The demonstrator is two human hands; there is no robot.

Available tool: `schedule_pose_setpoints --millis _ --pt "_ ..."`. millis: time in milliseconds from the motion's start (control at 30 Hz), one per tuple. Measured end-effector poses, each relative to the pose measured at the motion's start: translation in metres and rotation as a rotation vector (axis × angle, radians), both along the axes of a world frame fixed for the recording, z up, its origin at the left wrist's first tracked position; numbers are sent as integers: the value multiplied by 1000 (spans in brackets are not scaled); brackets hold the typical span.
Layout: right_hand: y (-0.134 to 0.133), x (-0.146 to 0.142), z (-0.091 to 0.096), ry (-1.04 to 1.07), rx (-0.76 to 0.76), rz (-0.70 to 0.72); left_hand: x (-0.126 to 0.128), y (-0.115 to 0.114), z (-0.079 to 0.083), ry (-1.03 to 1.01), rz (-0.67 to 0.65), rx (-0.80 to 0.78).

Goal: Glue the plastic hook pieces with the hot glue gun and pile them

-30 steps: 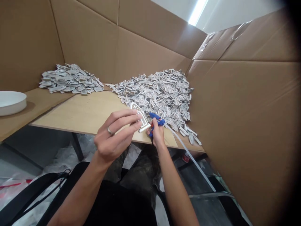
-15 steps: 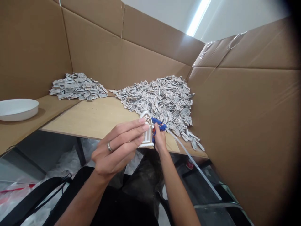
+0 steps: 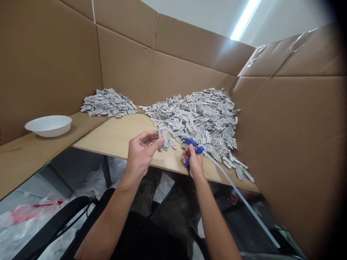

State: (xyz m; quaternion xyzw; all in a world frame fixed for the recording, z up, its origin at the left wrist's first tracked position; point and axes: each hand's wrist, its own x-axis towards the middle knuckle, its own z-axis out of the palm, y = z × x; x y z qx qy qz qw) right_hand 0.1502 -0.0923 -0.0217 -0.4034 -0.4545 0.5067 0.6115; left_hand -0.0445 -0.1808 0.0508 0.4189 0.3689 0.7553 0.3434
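While the left hand [image 3: 141,153] pinches a near-upright plaque [image 3: 163,135], the right hand [image 3: 195,164] grips a glue gun [image 3: 191,142] to its right.

Left hand [image 3: 142,153] pinches a small plaque [image 3: 163,134] above the table [image 3: 108,135], near front edge. Right hand [image 3: 195,161] grips blue glue gun [image 3: 191,142], long white glue stick [image 3: 245,202] trailing past front edge. Big pile of plaques [image 3: 203,115] fills back right corner, smaller pile [image 3: 108,103] back left. White bowl [image 3: 48,126] beyond left edge.
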Motion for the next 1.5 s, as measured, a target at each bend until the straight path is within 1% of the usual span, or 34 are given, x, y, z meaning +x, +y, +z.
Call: schedule_pose_setpoints --millis 67,333,600,867,967,1033,1100,1233,1300,1400,1500 --pt "0 0 0 -7 -1 -11 -1 2 -1 -25 -25 -22" --pt "-1 0 1 -14 -5 -11 4 0 -1 -5 -69 -64" --pt "-1 -1 1 -34 3 -22 8 -4 5 -90 -104 -81" --pt "1 -1 -1 -34 -1 -25 10 -5 4 -91 -123 -99" --pt "1 -1 0 -64 3 -21 11 -6 5 -77 -142 -113" --pt "-1 0 4 -70 20 -21 11 -6 4 -63 -155 -127" --pt "-5 1 13 -58 66 -16 12 -7 4 -59 -163 -142" --pt "-23 5 41 -68 225 23 14 -7 1 -50 -205 -156" --pt "-33 6 54 -114 285 53 17 -8 0 -39 -243 -155" --pt "-47 5 68 -216 315 106 21 -9 -1 -29 -292 -155" --pt "-54 3 74 -240 304 143 26 -10 -2 -1 -329 -159"
